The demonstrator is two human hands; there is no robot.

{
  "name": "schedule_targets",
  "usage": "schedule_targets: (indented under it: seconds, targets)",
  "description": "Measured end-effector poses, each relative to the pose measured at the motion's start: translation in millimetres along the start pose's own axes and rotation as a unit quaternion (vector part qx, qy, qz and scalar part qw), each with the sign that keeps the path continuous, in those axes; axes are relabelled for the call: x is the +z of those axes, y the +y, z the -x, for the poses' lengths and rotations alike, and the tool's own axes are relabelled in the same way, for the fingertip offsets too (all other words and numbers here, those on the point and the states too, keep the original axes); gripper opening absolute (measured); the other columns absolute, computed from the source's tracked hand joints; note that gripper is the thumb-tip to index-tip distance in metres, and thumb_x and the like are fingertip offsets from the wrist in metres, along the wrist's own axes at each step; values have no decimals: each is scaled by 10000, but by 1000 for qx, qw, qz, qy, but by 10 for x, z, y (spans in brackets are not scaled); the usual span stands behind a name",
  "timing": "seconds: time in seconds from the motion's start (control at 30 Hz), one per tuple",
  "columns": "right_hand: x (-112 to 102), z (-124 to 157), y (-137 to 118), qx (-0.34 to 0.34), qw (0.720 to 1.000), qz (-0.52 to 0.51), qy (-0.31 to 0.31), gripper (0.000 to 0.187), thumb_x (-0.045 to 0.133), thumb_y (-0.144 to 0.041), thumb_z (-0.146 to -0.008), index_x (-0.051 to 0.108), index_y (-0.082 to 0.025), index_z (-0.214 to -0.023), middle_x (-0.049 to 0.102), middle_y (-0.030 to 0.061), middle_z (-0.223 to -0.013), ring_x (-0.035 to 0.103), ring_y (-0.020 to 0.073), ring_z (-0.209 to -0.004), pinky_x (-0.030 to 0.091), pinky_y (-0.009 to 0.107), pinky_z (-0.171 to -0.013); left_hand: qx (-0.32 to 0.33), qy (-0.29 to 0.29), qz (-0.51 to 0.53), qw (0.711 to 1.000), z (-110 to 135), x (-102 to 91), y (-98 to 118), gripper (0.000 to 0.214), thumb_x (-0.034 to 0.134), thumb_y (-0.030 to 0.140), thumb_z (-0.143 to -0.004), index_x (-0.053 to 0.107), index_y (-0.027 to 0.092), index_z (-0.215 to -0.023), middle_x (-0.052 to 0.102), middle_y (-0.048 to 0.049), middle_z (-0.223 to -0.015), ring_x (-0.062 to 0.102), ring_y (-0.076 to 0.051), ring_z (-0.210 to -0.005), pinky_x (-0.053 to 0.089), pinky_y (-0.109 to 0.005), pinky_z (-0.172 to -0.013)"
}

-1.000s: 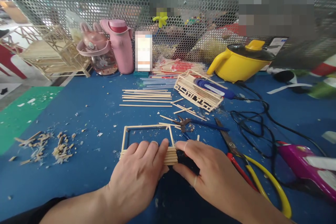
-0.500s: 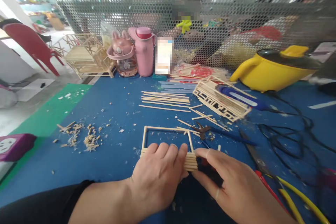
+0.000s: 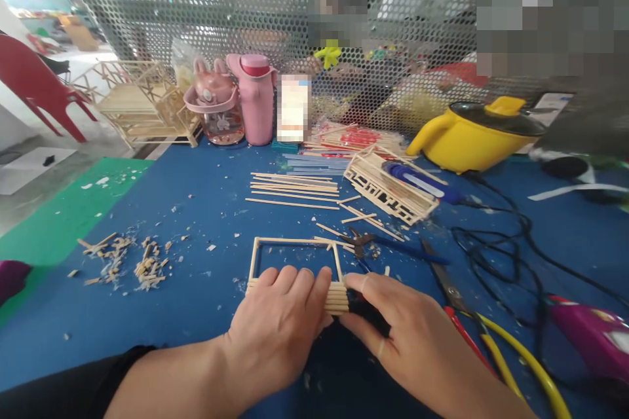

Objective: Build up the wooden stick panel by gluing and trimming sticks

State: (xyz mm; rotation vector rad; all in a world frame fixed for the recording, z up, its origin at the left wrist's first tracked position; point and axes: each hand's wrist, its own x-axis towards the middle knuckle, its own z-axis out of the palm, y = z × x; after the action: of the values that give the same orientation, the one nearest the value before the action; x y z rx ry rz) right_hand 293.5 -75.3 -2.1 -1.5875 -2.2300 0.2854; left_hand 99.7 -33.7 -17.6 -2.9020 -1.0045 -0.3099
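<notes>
Head: hands (image 3: 280,317) on frame (image 3: 337,300) (wooden)

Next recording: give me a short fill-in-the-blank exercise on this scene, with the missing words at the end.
1. The left hand lies over the stick frame, while the right hand is at its ____ end.
2. The body of the pot is ____.
3. The handles of the scissors show yellow and ____.
4. The tall bottle is mostly ____.

Missing words: right; yellow; red; pink.

Cream stick frame (image 3: 337,300), blue tabletop (image 3: 196,314), pot (image 3: 466,142) — yellow
</notes>
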Motion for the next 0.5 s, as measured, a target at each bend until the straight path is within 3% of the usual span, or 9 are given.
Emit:
schedule_targets:
  seconds: [0.3,0.4,0.5]
  targets:
    - [-6,-17,-85,66,997,-41,0,109,596,-229,-820,519,-247,-895,626,-21,-744,621,163,-690,475,280,-603,25,23,0,999,6,7,0,393,425,253,-949,407,86,-1305,601,-39,-858,559,-219,-687,423,-382,-542]
    - [-72,1,-83,69,997,-45,5,253,685,-234,-730,517,-254,-919,623,-32,-761,616,156,-689,486,266,-606,28,19,-4,999,5,0,4,403,443,252,-941,412,84,-1306,610,-45,-877,562,-221,-697,437,-384,-550]
    - [-175,38,-61,67,994,-42,78,391,719,-305,-689,516,-254,-1020,610,-31,-775,600,143,-667,501,255,-609,25,15,-13,1000,3,-14,4,415,467,258,-930,424,85,-1305,625,-59,-917,570,-223,-711,449,-383,-561]
